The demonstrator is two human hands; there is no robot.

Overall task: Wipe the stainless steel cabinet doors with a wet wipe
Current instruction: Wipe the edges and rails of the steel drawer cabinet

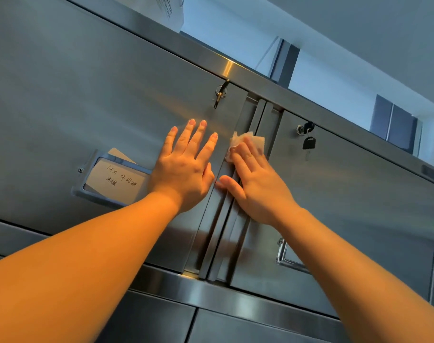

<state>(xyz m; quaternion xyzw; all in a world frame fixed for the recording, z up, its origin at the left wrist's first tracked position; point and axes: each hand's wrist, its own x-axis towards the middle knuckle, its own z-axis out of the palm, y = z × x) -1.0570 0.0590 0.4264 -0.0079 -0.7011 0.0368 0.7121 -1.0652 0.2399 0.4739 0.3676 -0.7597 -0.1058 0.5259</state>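
Two stainless steel cabinet doors fill the head view, the left door (pixel 92 100) and the right door (pixel 359 194), meeting at vertical handle strips (pixel 226 219) in the middle. My left hand (pixel 186 164) lies flat on the left door with fingers spread and straight, just left of the strips. My right hand (pixel 255 179) presses a crumpled white wet wipe (pixel 245 142) against the upper part of the handle strips with straight fingers; most of the wipe is hidden under them.
A key on a ring (pixel 221 92) hangs from the left door's lock and a black-capped key (pixel 308 141) from the right door's lock. A label holder with a handwritten card (pixel 114 180) sits left of my left hand. Lower cabinet doors (pixel 149 320) show below.
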